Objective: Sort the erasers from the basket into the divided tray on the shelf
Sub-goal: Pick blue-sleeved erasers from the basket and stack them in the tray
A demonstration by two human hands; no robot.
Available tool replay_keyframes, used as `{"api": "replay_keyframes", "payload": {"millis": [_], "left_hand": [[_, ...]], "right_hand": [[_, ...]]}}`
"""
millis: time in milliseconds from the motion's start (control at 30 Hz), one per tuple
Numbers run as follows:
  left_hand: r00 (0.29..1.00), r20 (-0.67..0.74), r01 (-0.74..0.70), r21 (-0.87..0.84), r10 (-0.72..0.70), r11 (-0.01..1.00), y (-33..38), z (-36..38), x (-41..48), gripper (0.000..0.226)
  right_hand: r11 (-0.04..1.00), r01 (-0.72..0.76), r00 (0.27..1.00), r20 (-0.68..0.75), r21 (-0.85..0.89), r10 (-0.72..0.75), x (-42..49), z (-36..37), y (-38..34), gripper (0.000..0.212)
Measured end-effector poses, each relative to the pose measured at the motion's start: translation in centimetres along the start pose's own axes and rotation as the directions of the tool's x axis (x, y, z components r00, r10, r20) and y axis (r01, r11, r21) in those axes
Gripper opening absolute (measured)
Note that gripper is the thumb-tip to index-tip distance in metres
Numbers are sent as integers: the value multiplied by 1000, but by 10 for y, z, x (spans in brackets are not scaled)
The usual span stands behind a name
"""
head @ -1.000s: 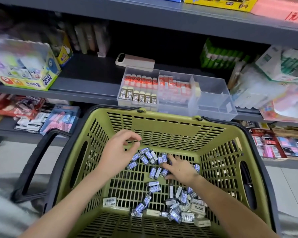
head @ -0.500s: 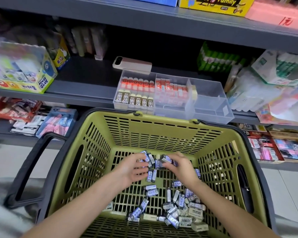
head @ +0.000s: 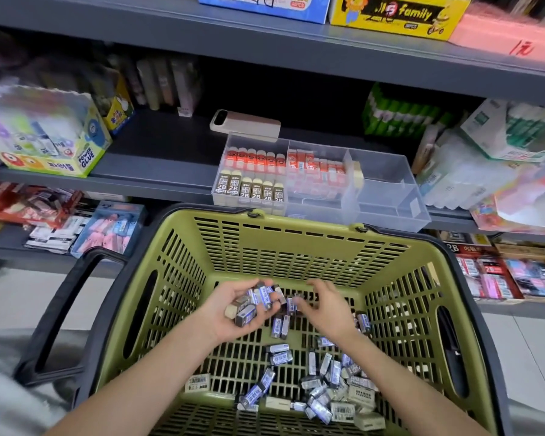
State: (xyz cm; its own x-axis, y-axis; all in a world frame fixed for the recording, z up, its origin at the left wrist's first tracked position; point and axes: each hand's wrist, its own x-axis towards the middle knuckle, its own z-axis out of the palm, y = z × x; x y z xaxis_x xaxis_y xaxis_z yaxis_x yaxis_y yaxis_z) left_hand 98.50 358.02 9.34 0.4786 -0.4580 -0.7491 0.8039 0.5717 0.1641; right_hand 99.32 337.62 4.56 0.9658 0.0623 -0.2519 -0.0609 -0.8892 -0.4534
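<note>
Several erasers (head: 257, 300) lie heaped in the cupped left hand (head: 221, 298), fingers curled round them; lifted toward the tray (head: 390, 212), some could spill. Whether the right hand (head: 331, 306) grips any, I cannot tell.

Looks down into a green basket (head: 296, 247) standing before a grey shelf (head: 158, 171). Cups a handful of erasers (head: 258, 298) in the left hand (head: 233, 306), palm up, fingers curled round the blue-and-white sleeves, above the basket floor. Holds the right hand (head: 328, 306) just beside it, fingers bent toward the handful; too blurred to tell whether pinching anything. Shows loose erasers (head: 328, 391) scattered over the basket floor, thickest at the near right. Finds the divided tray (head: 387, 196) on the shelf just behind the basket rim: red-sleeved and 2B-marked rows in the left compartment, red-and-white ones in the middle.
</note>
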Motion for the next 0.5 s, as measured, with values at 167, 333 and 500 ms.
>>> {"api": "replay_keyframes", "payload": {"millis": [167,333,500], "left_hand": [[995,-83,-59,55,64,997,15,-1,-7,25],[992,-81,-100,0,100,995,25,-4,-12,25],[984,-104,-150,-66,143,986,31,-8,-9,24]], "right_hand": [[959,0,996,86,-284,25,16,57,-3,88],[903,63,998,37,-426,-52,28,81,-23,82],[923,85,996,34,-374,-78,33,86,-23,66]]}}
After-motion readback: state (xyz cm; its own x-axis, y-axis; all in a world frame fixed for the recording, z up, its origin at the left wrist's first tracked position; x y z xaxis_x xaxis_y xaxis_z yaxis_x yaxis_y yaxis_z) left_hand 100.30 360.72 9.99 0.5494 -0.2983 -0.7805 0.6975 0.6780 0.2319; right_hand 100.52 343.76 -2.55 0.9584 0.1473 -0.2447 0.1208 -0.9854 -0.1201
